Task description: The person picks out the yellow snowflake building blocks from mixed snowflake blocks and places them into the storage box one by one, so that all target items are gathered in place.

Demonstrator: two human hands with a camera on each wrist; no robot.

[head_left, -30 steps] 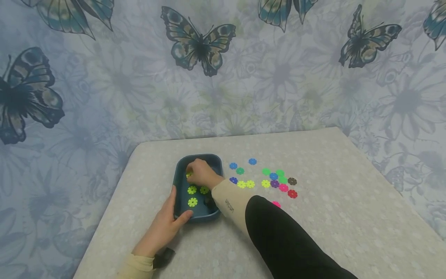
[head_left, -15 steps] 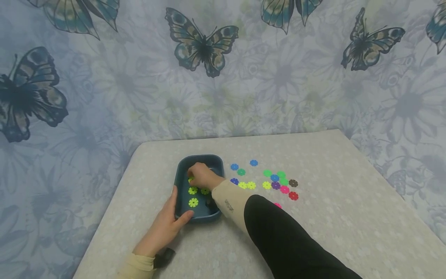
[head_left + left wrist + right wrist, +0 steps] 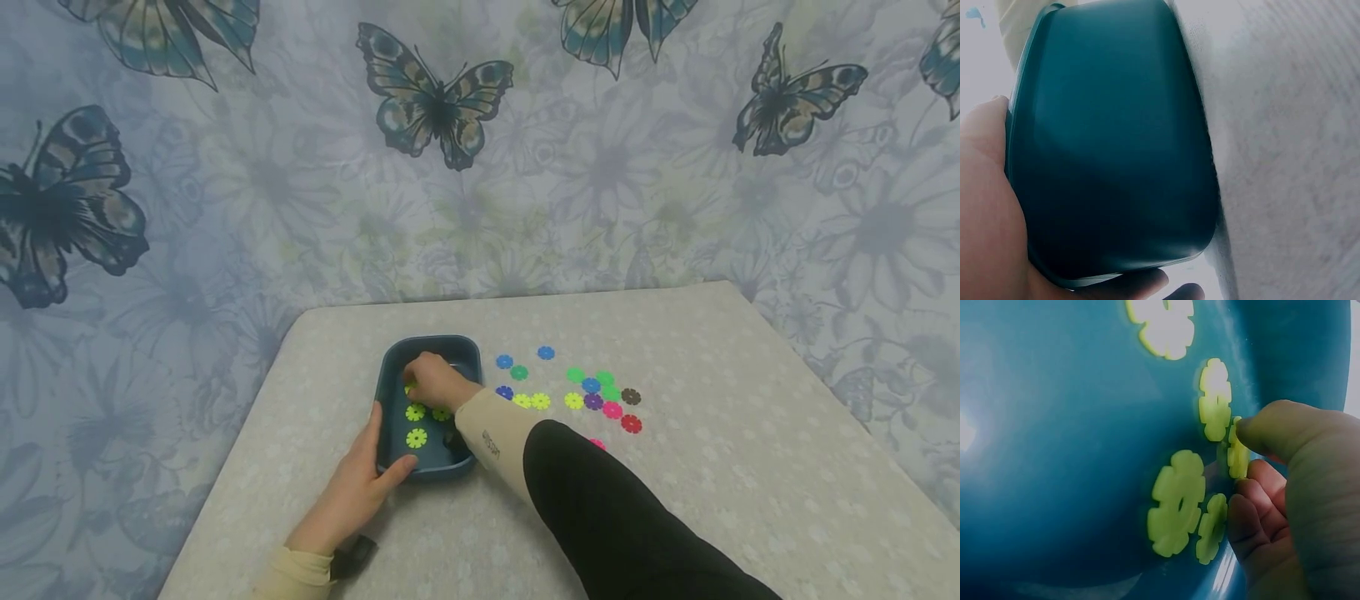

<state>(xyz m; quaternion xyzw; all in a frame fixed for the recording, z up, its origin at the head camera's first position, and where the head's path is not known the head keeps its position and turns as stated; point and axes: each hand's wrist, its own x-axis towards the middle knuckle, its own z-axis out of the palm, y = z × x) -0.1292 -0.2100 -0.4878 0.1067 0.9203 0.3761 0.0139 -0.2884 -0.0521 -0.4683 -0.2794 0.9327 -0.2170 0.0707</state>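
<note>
A dark teal tray (image 3: 435, 463) stands on the left half of the table, with several yellow notched discs lying in it. At its near left corner my left hand (image 3: 352, 483) holds it, thumb over the rim and fingers along the outer side. In the left wrist view, the tray's outer wall (image 3: 1110, 137) fills the middle. My right hand (image 3: 438, 382) reaches inside the tray and pinches a yellow notched disc (image 3: 1239, 450) between thumb and fingers. Close by lie other yellow discs (image 3: 1179, 503). Part of the tray's right side is hidden by the right forearm.
To the tray's right, several loose notched discs are scattered: blue (image 3: 546, 353), green (image 3: 575, 376), yellow (image 3: 540, 402), purple (image 3: 594, 402), pink (image 3: 612, 410), red (image 3: 632, 424) and brown (image 3: 631, 397). A butterfly-patterned wall (image 3: 525, 208) rises behind the table (image 3: 720, 467).
My right hand has shifted slightly nearer inside the tray, with the yellow disc at its fingertips. My left hand stays at the tray's corner. The head view has tilted a little.
</note>
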